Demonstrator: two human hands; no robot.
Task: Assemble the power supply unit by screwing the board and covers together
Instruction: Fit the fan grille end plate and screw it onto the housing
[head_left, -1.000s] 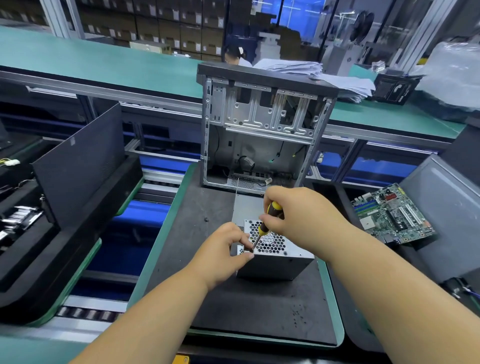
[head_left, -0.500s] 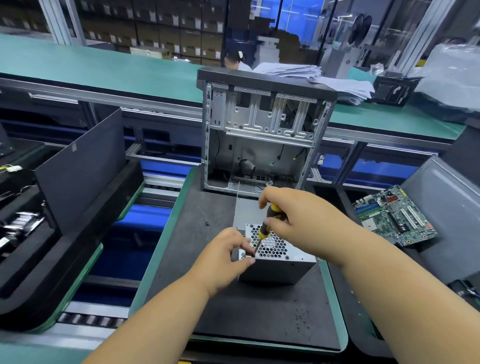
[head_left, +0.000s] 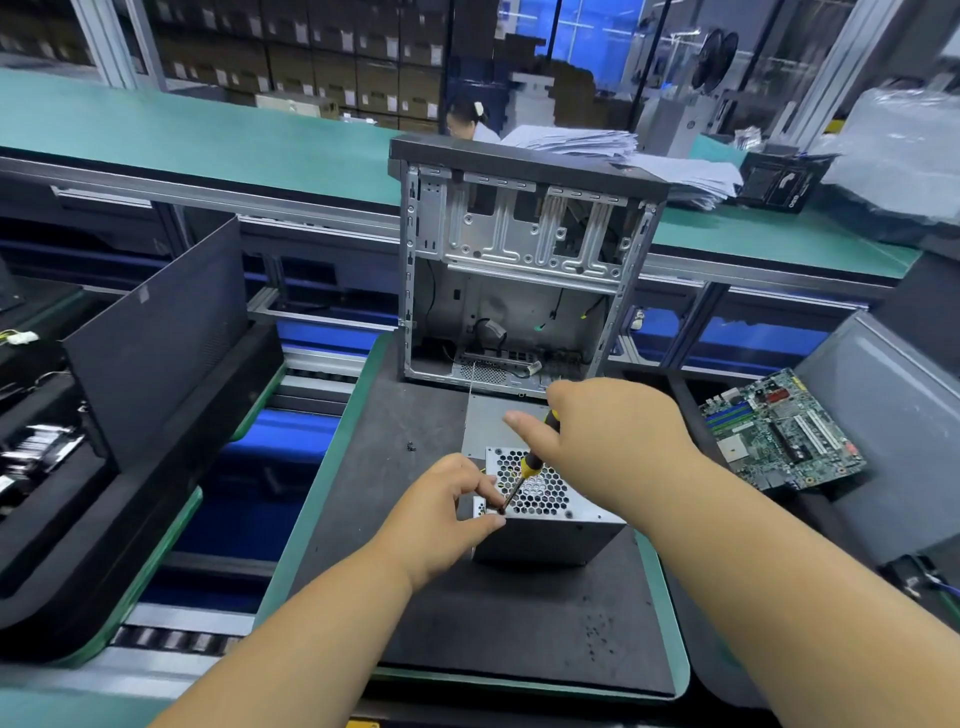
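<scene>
A grey metal power supply unit (head_left: 550, 535) with a honeycomb grille on top sits on the black mat (head_left: 467, 623). My left hand (head_left: 447, 509) grips its near left corner, fingertips pinched right at the screwdriver tip. My right hand (head_left: 608, 441) holds a yellow-and-black screwdriver (head_left: 524, 473) by the handle, index finger stretched out. The shaft slants down to the left onto the unit's top left corner. The screw itself is hidden by my fingers.
An open computer case (head_left: 519, 270) stands upright at the mat's far edge. A flat grey metal plate (head_left: 488, 426) lies behind the unit. A green motherboard (head_left: 779, 431) lies to the right, a dark side panel (head_left: 156, 338) leans at the left. Small screws (head_left: 411, 446) lie on the mat.
My right hand has shifted its hold on the screwdriver handle, the index finger now extended. The screwdriver tip stays at the same corner and my left hand keeps its pinch.
</scene>
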